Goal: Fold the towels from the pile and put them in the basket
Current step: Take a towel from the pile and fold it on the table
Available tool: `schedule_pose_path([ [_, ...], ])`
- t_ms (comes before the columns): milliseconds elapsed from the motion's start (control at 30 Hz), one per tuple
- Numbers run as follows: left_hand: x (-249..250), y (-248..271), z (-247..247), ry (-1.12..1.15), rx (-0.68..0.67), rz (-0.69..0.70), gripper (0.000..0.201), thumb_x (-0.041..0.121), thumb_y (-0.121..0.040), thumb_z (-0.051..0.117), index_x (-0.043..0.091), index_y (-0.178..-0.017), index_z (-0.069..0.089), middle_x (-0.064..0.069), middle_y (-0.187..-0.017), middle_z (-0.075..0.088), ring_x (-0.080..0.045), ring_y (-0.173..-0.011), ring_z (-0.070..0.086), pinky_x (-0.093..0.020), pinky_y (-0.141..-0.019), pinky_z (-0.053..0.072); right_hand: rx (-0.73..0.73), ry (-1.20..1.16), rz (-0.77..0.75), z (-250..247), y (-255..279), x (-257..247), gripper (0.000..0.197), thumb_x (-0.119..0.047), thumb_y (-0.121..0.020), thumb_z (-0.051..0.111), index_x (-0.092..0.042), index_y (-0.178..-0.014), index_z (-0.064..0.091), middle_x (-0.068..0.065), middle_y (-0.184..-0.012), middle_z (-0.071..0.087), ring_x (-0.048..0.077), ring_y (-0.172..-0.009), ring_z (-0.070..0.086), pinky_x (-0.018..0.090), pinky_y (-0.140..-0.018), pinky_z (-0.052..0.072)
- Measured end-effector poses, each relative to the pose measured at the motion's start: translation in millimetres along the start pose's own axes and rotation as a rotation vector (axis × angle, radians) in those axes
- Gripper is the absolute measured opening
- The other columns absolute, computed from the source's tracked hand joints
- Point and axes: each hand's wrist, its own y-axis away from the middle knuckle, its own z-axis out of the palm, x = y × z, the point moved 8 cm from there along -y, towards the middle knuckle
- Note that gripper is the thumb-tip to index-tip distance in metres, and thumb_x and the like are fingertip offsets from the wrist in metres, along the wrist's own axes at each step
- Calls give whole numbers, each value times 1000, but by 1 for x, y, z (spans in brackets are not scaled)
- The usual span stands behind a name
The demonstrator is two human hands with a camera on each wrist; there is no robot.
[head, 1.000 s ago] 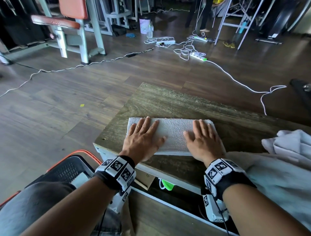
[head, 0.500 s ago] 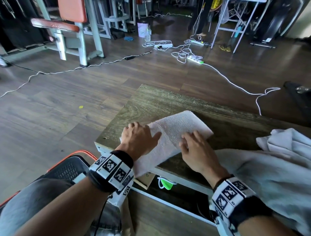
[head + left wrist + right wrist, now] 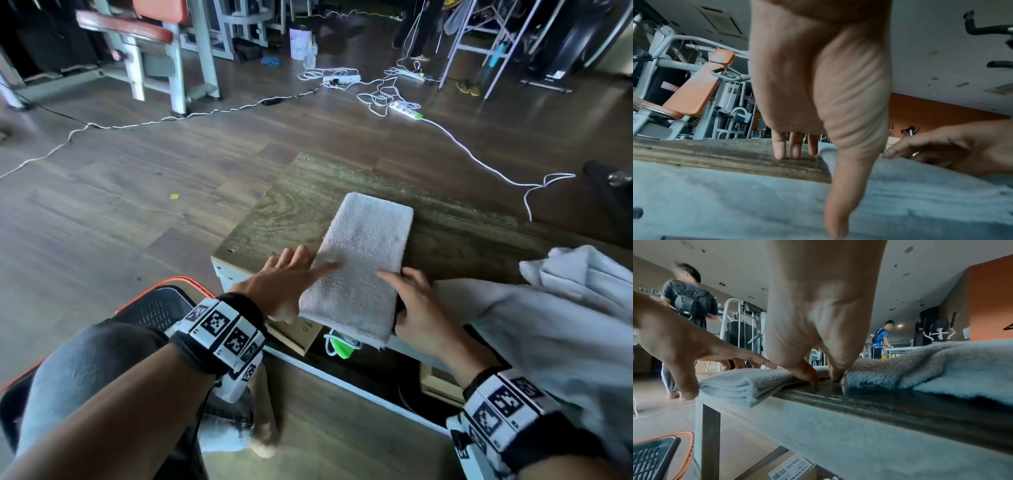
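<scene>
A folded white towel (image 3: 363,260) lies lengthwise on the wooden table (image 3: 308,192), its near end hanging over the front edge. My left hand (image 3: 291,277) is at the towel's left side. One straight finger rests on top and the other fingers (image 3: 793,149) touch the bare wood. My right hand (image 3: 414,305) holds the towel's right edge, thumb on top and fingers curled down at the edge (image 3: 813,378). The loose towel pile (image 3: 565,308) lies on the table's right. The black basket with an orange rim (image 3: 154,305) stands on the floor at lower left.
White cables and power strips (image 3: 404,109) trail over the wooden floor beyond the table. A gym bench with orange pads (image 3: 137,31) stands at the far left. A cardboard box (image 3: 791,467) sits under the table. Two people (image 3: 688,305) stand in the background.
The folded towel has turned from crosswise to lengthwise and slid toward me over the front edge. Both hands moved from pressing flat on top to its left and right sides.
</scene>
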Motion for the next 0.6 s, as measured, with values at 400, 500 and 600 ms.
schedule_pose_path([
  [400, 1, 3, -28, 447, 225, 51, 35, 34, -81, 75, 45, -112, 65, 7, -119, 41, -11, -109, 51, -38, -98, 51, -155, 104, -52, 22, 29, 4, 96, -14, -76, 74, -42, -153, 25, -7, -163, -5, 22, -150, 19, 22, -111, 28],
  [500, 8, 5, -42, 472, 325, 98, 29, 33, -87, 72, 24, -115, 69, 2, -119, 50, -11, -102, 55, -30, -94, 50, -70, 132, -74, 23, 30, 3, 84, -23, -80, 77, -40, -150, 32, -3, -165, -2, 25, -150, 22, 27, -115, 25],
  [600, 16, 6, -54, 577, 406, 153, 27, 32, -91, 67, 7, -102, 69, -8, -104, 61, -20, -88, 62, -31, -76, 53, 125, 6, -148, 9, 30, -7, 51, -28, -91, 68, -41, -138, 51, -1, -159, 23, 24, -144, 33, 34, -118, 27],
])
